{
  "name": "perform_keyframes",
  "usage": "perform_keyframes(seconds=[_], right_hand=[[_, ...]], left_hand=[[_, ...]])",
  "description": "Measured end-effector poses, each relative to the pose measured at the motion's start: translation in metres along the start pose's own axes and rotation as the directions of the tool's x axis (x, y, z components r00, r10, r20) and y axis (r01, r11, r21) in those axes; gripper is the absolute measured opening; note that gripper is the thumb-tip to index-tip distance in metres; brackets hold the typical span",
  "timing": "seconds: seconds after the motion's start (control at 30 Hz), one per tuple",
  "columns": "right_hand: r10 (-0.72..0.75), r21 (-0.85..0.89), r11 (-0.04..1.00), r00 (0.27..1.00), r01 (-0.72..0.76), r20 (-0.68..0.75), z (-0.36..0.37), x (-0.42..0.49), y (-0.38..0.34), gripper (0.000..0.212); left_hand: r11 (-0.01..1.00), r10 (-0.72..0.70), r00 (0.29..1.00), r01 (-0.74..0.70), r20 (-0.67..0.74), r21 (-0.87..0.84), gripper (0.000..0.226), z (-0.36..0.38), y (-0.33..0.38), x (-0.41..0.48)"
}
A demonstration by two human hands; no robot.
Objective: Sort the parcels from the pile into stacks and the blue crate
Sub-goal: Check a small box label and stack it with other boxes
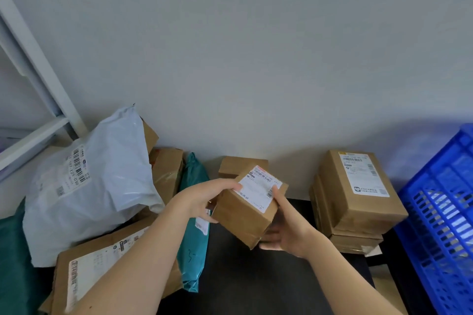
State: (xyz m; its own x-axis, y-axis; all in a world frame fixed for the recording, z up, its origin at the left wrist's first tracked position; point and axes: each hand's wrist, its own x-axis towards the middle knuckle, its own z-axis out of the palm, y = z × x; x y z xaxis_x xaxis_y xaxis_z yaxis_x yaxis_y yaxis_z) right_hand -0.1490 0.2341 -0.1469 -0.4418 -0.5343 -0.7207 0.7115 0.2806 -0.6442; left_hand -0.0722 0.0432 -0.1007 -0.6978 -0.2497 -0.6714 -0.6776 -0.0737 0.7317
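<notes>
A small brown cardboard box (245, 215) with a white shipping label is held tilted above the dark table. My left hand (204, 199) grips its left side, thumb on the label. My right hand (284, 227) holds its right side, thumb up on the label and fingers underneath. The pile lies at the left: a big white mailer bag (94, 186), a teal mailer (192, 243), a flat brown box (102, 271) and other brown boxes. A stack of brown boxes (355, 202) stands at the right. The blue crate (440, 217) is at the far right edge.
The dark table (256, 279) runs up to a pale wall. A white metal shelf frame (38, 84) rises at the far left. Another brown box (235, 165) sits against the wall behind the held one. A dark green bag (12, 258) lies at the lower left.
</notes>
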Motion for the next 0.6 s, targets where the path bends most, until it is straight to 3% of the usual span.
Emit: perform_keyframes(seconds=[0.1, 0.2, 0.33, 0.47, 0.6], right_hand=[[-0.119, 0.157, 0.981, 0.993, 0.115, 0.012, -0.006, -0.008, -0.006, 0.068], [-0.223, 0.227, 0.949, 0.975, 0.218, -0.003, -0.012, -0.018, -0.012, 0.065], [-0.343, 0.152, 0.929, 0.939, 0.338, 0.007, -0.019, -0.025, -0.015, 0.068], [-0.410, 0.052, 0.910, 0.911, 0.411, -0.042, -0.023, -0.031, -0.018, 0.048], [-0.435, 0.016, 0.898, 0.893, 0.440, -0.112, -0.026, -0.035, -0.018, 0.048]], left_hand=[[0.999, 0.033, 0.996, -0.035, 0.077, 0.018, 0.057, 0.012, 0.003, -0.003], [0.993, 0.111, 0.986, -0.104, 0.122, -0.058, 0.049, 0.024, 0.006, -0.004], [0.958, 0.248, 0.966, -0.235, 0.067, -0.165, 0.054, 0.043, 0.007, 0.003], [0.938, 0.313, 0.950, -0.307, 0.013, -0.163, 0.053, 0.055, 0.005, 0.007], [0.926, 0.360, 0.933, -0.356, 0.006, -0.123, 0.046, 0.061, 0.007, 0.007]])
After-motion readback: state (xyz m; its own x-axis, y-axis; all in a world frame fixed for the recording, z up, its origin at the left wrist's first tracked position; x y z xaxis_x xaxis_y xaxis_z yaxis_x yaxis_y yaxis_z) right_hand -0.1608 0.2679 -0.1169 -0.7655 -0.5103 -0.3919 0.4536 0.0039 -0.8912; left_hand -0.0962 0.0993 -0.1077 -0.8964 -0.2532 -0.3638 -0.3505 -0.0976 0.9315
